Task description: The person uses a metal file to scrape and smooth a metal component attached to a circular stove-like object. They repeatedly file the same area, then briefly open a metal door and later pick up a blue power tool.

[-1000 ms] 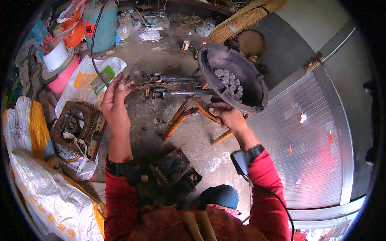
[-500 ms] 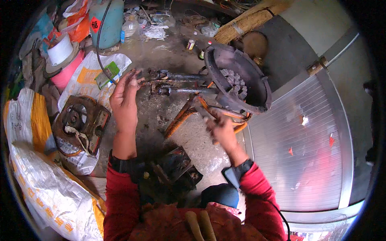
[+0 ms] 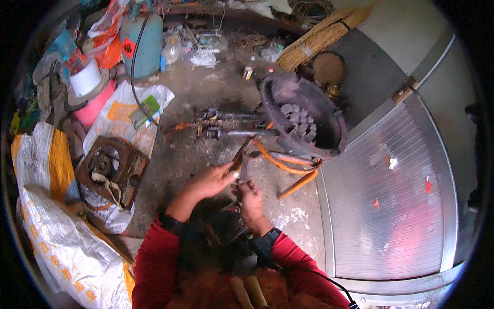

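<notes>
My two hands are close together below the stove's rusty orange stand (image 3: 299,184). My right hand (image 3: 250,200) is closed on a flat grey metal tool (image 3: 244,169) pointing away from me. Its exact kind is blurred. My left hand (image 3: 212,182) reaches in from the left, its fingertips drawn together beside the tool and a stand leg; what they pinch is hidden. On the stand, a round black cast-iron gas stove (image 3: 329,135) lies tilted, its burner (image 3: 299,122) showing inside. Two sooty metal pipes (image 3: 239,133) run left from it.
A rusty burner housing (image 3: 110,172) lies on sacking at left, near a white-and-yellow woven sack (image 3: 62,242). Behind stand a pink bucket (image 3: 96,105), a blue-green gas cylinder (image 3: 146,46) and a plastic bottle (image 3: 171,51). A ribbed panel door (image 3: 386,190) borders the right; a straw bundle (image 3: 319,38) leans behind.
My left hand has come away from the pipe ends, down and right toward my right hand. My right hand has drawn back left and nearer to me with the tool.
</notes>
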`<state>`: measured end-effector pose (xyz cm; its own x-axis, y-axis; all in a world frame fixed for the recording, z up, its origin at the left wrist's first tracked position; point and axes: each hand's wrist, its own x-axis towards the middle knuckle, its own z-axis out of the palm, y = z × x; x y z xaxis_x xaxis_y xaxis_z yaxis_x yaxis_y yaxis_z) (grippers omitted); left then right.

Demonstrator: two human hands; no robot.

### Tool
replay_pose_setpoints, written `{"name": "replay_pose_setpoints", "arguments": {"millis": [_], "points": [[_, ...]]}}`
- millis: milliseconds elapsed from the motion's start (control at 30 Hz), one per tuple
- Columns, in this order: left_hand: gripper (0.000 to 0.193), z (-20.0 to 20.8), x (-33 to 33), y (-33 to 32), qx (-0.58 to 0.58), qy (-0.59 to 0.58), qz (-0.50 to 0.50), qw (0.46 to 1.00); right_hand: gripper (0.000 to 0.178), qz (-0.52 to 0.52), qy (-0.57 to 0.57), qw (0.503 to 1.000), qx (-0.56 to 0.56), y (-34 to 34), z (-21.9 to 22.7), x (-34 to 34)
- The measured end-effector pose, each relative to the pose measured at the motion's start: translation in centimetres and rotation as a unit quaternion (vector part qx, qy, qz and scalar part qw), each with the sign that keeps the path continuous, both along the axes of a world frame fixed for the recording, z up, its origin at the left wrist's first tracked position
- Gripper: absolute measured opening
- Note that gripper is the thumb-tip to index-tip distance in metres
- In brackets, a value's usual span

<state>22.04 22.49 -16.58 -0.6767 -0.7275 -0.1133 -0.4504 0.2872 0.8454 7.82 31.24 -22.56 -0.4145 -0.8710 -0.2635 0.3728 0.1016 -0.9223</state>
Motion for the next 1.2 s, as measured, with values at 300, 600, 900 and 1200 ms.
{"name": "replay_pose_setpoints", "arguments": {"millis": [300, 600, 900, 1200], "points": [[0.047, -5.4, -2.8, 0.8, 0.098, 0.191, 0.032, 0.976, 0.064, 0.113, 0.274, 0.947, -0.122, -0.2, -3.1, -0.5], [0.041, -7.6, -4.5, 1.3, 0.096, 0.323, 0.101, 0.936, 0.053, 0.101, 0.42, 0.894, -0.123, 1.1, 0.1, -1.9], [0.033, -4.4, -1.3, -0.3, -0.365, 0.065, 0.146, 0.917, 0.037, -0.122, 0.708, 0.672, -0.18, 2.9, 7.5, -9.2], [0.029, -4.8, -2.6, -1.4, -0.384, 0.102, 0.121, 0.909, 0.02, -0.128, 0.76, 0.625, -0.121, 1.0, 7.3, -10.7]]}}
